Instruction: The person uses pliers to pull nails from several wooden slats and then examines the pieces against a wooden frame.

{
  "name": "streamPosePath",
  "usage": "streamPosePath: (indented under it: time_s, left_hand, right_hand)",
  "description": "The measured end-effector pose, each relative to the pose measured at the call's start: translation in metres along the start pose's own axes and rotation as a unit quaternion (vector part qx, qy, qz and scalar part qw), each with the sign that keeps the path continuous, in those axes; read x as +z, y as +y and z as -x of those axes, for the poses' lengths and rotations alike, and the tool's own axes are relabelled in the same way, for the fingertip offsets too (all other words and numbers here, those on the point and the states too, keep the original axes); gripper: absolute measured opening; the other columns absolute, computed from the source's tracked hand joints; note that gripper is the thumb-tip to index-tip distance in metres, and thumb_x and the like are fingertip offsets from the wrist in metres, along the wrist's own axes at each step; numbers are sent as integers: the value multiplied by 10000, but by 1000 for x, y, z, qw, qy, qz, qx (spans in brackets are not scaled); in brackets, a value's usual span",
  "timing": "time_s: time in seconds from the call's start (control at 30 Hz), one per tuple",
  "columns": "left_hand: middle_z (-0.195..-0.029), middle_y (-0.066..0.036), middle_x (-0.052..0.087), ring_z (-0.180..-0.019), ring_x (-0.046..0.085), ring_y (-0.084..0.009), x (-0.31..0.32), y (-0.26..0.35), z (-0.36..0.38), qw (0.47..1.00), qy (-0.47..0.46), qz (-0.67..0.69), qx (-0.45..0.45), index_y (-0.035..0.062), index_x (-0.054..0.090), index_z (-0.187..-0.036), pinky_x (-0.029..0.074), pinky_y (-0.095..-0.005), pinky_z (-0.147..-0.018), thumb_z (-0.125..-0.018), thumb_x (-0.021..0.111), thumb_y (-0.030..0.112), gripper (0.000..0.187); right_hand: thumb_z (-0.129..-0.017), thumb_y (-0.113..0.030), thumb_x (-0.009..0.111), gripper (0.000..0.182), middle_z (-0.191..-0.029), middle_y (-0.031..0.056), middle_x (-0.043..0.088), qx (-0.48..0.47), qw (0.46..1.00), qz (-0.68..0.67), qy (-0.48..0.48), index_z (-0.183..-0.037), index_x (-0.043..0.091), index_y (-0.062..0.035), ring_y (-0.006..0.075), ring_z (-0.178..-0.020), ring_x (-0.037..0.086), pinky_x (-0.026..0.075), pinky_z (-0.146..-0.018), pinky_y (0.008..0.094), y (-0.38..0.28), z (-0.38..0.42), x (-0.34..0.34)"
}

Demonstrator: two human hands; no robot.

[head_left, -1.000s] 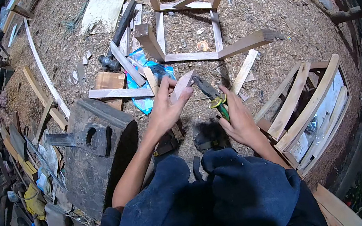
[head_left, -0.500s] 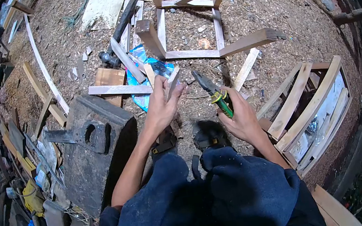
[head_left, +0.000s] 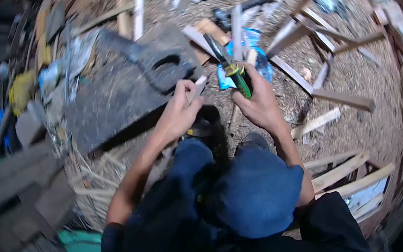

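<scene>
My left hand [head_left: 178,109] is closed around a small pale piece of wood [head_left: 199,86], whose end sticks out past the fingers. It is beside the edge of a thick dark block [head_left: 108,101]. On that block lies a dark flat piece with an oval hole [head_left: 164,64]. My right hand [head_left: 260,98] grips pliers [head_left: 235,74] by their green and yellow handles. Their dark jaws point up and away from me and look closed, though motion blurs them. Behind the pliers are pale wood strips [head_left: 238,33] and a blue plastic wrapper [head_left: 256,38].
A wooden frame with legs [head_left: 292,72] lies on the chip-covered ground at right. A hammer [head_left: 221,19] rests beyond the block. Another slatted wooden frame [head_left: 346,171] is at lower right. Clutter with a yellow cloth [head_left: 23,92] and a green item [head_left: 83,250] fills the left.
My view has swung left, bringing the dark block nearer the middle. Both hands have moved toward the block, still holding the wood and the pliers. The pliers now appear closer to the left hand.
</scene>
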State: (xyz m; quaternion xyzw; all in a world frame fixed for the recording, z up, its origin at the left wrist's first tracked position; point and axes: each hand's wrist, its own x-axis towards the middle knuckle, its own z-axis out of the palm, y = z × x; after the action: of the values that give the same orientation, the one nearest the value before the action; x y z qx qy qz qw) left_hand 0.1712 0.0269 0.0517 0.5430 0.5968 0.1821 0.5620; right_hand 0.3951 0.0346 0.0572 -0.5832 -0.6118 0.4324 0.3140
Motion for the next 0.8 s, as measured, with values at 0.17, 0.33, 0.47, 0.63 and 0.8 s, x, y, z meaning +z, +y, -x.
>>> streamPosePath:
  time_s: [0.17,0.33,0.47,0.63,0.8]
  left_hand:
    - [-836,-132,596,-762,592,-206,-35,-21,36,992,98,-70,34,59,437,-1193,467,-367,-688,-963,597,196,312]
    - [-771,-173,670,-666,677,-373,-45,-43,61,962,225,-128,81,68,479,-1234,509,-458,-621,-972,589,219,322]
    - [-720,-228,650,-688,658,-453,-51,-69,79,944,262,-173,99,60,472,-1210,471,-494,-539,-990,568,232,295]
    - [-709,-267,634,-715,646,-478,-56,-101,81,945,290,-149,39,-20,458,-1072,475,-520,-559,-995,570,238,292]
    - [-723,-284,638,-714,643,-479,-53,-98,77,953,279,-119,8,-34,505,-1013,496,-546,-572,-999,555,278,317]
  right_hand:
    - [-784,-142,657,528,-1036,277,621,-64,993,38,-96,-1262,494,12,443,-1017,613,475,-894,465,-19,-18,36]
    - [-767,-127,680,569,-1021,272,637,-109,981,51,-152,-1283,473,-2,443,-1001,629,485,-880,460,-24,-16,70]
    - [-861,-256,694,500,-837,244,654,-61,988,12,-139,-1265,474,-57,437,-810,670,511,-712,476,-32,2,110]
    - [-835,-251,701,547,-801,253,646,2,983,62,-173,-1262,438,-36,422,-758,671,508,-689,487,-47,6,133]
    - [-756,-164,700,678,-859,239,653,-69,982,94,-148,-1327,368,-15,421,-777,668,516,-704,461,-44,4,147]
